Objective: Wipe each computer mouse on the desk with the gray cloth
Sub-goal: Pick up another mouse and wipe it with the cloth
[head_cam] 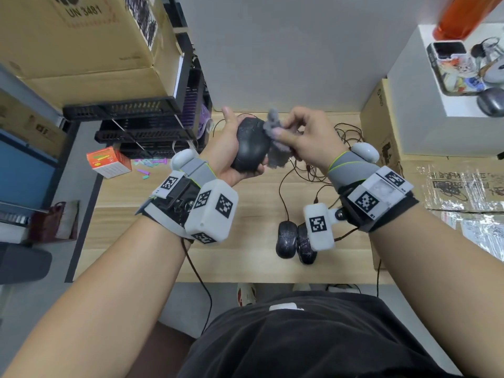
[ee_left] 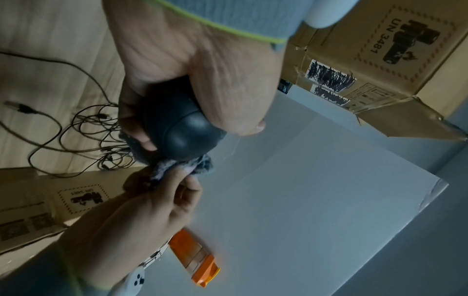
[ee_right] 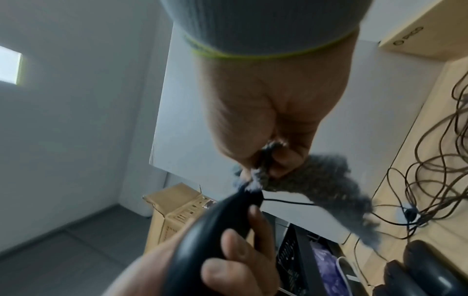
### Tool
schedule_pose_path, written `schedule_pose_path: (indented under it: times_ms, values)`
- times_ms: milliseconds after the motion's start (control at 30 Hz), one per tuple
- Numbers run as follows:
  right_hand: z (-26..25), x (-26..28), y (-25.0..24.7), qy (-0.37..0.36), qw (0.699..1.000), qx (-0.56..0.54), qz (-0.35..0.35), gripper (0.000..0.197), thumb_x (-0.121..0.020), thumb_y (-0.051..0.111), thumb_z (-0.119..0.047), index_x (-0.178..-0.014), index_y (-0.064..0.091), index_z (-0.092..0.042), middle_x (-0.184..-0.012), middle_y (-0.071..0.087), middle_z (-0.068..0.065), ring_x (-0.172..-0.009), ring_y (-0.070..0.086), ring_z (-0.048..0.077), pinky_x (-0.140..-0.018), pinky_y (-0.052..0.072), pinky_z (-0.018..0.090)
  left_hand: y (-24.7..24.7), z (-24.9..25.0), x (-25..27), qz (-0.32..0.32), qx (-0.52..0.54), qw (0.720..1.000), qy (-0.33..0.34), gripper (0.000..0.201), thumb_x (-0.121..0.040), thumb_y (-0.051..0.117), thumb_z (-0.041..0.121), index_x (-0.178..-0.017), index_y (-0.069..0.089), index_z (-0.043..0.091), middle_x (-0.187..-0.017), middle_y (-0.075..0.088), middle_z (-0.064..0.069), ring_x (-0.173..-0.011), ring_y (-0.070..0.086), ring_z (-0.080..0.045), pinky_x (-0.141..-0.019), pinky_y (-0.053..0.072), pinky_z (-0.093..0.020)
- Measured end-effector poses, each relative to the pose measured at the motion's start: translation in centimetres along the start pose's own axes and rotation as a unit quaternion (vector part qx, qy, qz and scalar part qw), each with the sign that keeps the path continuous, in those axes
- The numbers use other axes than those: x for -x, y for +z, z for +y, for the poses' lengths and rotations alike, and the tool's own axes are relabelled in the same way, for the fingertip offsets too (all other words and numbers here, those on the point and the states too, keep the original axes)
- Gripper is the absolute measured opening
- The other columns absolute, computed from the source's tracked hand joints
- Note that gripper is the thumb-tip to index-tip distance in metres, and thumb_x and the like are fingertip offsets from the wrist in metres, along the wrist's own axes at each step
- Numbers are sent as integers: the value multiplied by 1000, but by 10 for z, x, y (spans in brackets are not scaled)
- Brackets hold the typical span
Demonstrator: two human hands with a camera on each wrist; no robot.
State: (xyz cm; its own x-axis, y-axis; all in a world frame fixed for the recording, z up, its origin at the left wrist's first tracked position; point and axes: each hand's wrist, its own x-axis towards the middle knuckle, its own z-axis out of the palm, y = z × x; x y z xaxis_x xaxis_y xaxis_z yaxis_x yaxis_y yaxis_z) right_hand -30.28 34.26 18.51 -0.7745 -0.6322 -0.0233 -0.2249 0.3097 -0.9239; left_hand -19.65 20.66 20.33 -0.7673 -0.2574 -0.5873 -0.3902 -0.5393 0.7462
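A black mouse (head_cam: pixel 249 144) is held above the counter (head_cam: pixel 245 197), enclosed by the curled grip of the left hand (head_cam: pixel 231 148). At its 3 o'clock side the gray cloth (head_cam: pixel 275 143) is pressed against it, pinched in the grip of the right hand (head_cam: pixel 308 137). 2 more black mice (head_cam: pixel 296 241) are seen side by side on the counter at 5 o'clock, with tangled cables (head_cam: pixel 313 170) behind them.

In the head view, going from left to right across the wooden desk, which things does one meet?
Orange box → left hand → held mouse → gray cloth → right hand → cardboard box.
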Motion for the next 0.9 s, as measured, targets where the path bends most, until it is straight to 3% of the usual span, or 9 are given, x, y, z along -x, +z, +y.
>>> schedule_pose_path:
  times_ms: [100, 167, 233, 333, 467, 600, 733, 833, 900]
  values:
    - [-7, 6, 0, 13, 999, 21, 36, 23, -83, 74, -19, -73, 54, -22, -56, 54, -6, -50, 48, 16, -52, 42, 34, 5, -3, 4, -8, -9, 1000, -4, 74, -93, 13, 78, -104, 60, 21, -81, 58, -15, -61, 53, -25, -57, 43, -30]
    - [-18, 16, 3, -26, 996, -72, -54, 24, -85, 71, -5, -74, 52, -16, -52, 56, 1, -47, 48, 20, -41, 38, 39, 4, -5, 4, -7, -13, 1000, -1, 74, -93, 12, 78, -102, 61, 23, -83, 59, -16, -61, 54, -25, -56, 44, -29]
    - [-21, 20, 3, -50, 987, -88, -125, 24, -83, 73, -2, -73, 54, -14, -55, 57, 2, -46, 51, 15, -42, 41, 29, 1, -6, 4, 1, -18, 1000, 1, 73, -94, 12, 77, -103, 61, 24, -87, 61, -16, -61, 54, -25, -55, 44, -29]
    - [-9, 4, -3, -15, 999, 4, -29, 23, -82, 76, -15, -72, 57, -23, -62, 53, -5, -51, 45, 2, -54, 40, 21, 4, -8, 7, -9, -48, 999, 1, 77, -95, 12, 76, -123, 59, 22, -93, 62, -18, -59, 56, -25, -53, 46, -29]
    - [-13, -6, -1, 0, 995, 95, 36, 9, -86, 70, -29, -93, 67, -25, -63, 53, -10, -59, 50, 9, -65, 42, 27, 12, -9, 10, -29, -74, 997, 4, 82, -94, 10, 77, -133, 54, 20, -82, 62, -15, -54, 57, -25, -54, 48, -29]
    - [-34, 10, 2, -92, 986, 128, -53, 17, -88, 66, -26, -101, 76, -21, -63, 57, -7, -75, 51, 11, -71, 46, 30, 9, -4, 9, -22, -63, 998, -4, 96, -87, 0, 84, -123, 59, 16, -80, 60, -12, -57, 54, -22, -58, 48, -29]
    - [-44, 18, 2, -126, 974, 69, -177, 14, -83, 74, -11, -97, 77, -12, -78, 60, -8, -74, 56, -7, -73, 43, 12, 7, 1, 15, -45, -24, 999, -9, 95, -77, -6, 91, -94, 56, 22, -73, 59, -6, -53, 52, -17, -61, 41, -26]
    - [-43, 5, -3, -69, 987, 102, -99, 11, -85, 73, -20, -94, 78, -17, -74, 64, 3, -76, 65, 20, -65, 42, 20, 10, 1, 18, -52, -21, 998, -17, 100, -74, -8, 93, -105, 60, 26, -80, 55, -8, -64, 45, -16, -67, 35, -31]
    - [-42, 3, -2, -64, 983, 169, -22, 14, -84, 72, -29, -97, 78, -25, -72, 58, 0, -79, 61, 23, -63, 36, 22, 12, 2, 19, -55, -19, 998, -20, 103, -73, -7, 94, -105, 63, 25, -80, 53, -7, -65, 43, -17, -67, 34, -32]
